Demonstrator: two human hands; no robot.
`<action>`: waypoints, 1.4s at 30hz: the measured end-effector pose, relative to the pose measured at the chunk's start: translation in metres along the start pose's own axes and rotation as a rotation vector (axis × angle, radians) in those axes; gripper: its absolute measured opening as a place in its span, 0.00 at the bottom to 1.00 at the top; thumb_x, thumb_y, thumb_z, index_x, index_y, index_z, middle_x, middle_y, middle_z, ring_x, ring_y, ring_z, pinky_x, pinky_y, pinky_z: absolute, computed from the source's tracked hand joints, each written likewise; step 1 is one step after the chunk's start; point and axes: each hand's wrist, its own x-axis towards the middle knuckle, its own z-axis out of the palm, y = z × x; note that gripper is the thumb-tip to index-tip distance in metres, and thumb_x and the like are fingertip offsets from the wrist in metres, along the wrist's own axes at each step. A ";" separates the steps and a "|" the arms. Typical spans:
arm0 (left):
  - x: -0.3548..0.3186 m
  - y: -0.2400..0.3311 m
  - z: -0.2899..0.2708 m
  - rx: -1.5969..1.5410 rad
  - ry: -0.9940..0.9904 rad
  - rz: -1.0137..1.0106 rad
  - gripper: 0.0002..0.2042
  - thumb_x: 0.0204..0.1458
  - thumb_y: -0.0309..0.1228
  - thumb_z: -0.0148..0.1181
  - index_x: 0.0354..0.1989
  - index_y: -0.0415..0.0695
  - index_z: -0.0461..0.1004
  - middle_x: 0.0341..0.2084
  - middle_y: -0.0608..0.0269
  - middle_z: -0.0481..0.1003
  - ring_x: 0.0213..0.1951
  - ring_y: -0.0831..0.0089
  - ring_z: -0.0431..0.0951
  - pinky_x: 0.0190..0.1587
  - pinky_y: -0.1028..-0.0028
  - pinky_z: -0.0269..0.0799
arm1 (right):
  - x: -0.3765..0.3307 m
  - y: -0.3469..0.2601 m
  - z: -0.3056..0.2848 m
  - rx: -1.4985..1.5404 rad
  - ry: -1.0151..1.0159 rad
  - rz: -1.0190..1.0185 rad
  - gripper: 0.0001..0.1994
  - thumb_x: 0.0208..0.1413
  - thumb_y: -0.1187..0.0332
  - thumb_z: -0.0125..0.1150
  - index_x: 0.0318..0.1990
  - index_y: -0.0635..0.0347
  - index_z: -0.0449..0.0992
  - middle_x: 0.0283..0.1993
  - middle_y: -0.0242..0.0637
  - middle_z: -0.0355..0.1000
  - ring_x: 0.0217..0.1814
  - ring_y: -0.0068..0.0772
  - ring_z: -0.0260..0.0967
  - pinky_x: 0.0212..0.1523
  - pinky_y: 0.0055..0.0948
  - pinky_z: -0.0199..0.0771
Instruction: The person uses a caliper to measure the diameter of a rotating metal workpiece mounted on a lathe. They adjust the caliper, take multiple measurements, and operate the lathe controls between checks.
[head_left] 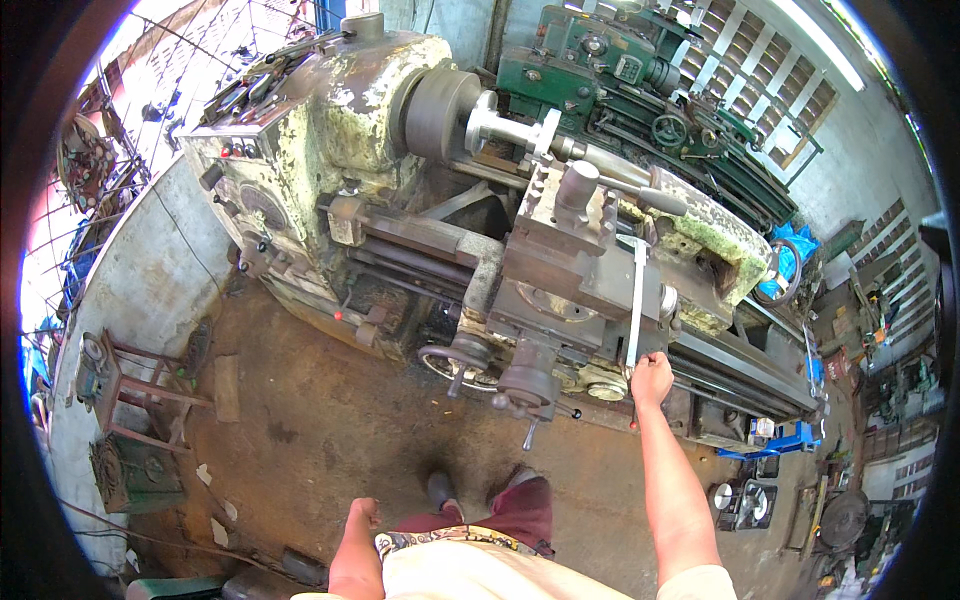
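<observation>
A large worn lathe with peeling cream paint stands before me. My right hand is closed at the front of its carriage, by the lower end of a long silver bar shaped like a caliper. Just below that hand is a lever with a red knob; what the fingers grip is hidden. A shiny flanged metal workpiece sits between the chuck and the tailstock. The square tool post is on the near side. My left hand hangs beside my waist, fingers curled, apart from the machine.
A green lathe stands behind, against the wall. Low on the machine's front are a handwheel and a crank handle. At left are a wooden-framed stand and a green metal box. A cable crosses the floor.
</observation>
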 end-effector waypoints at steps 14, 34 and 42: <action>0.011 0.021 0.020 -0.030 -0.031 0.071 0.16 0.59 0.35 0.56 0.20 0.43 0.69 0.14 0.61 0.65 0.13 0.67 0.63 0.16 0.62 0.57 | -0.001 -0.009 -0.003 0.011 0.008 0.031 0.06 0.54 0.69 0.62 0.34 0.62 0.78 0.31 0.52 0.78 0.36 0.55 0.77 0.40 0.45 0.74; 0.031 0.031 0.006 0.126 -0.023 0.127 0.10 0.61 0.33 0.51 0.37 0.44 0.78 0.26 0.59 0.77 0.21 0.63 0.74 0.24 0.58 0.71 | -0.004 -0.009 -0.003 0.042 0.011 0.029 0.06 0.54 0.69 0.62 0.34 0.63 0.78 0.31 0.52 0.78 0.37 0.54 0.78 0.41 0.43 0.74; -0.013 0.033 0.000 -0.031 0.024 0.050 0.13 0.63 0.34 0.52 0.26 0.44 0.69 0.17 0.65 0.64 0.15 0.71 0.63 0.18 0.65 0.58 | -0.002 -0.002 0.002 0.047 0.022 0.012 0.06 0.54 0.69 0.63 0.34 0.63 0.77 0.32 0.52 0.77 0.37 0.54 0.78 0.41 0.43 0.74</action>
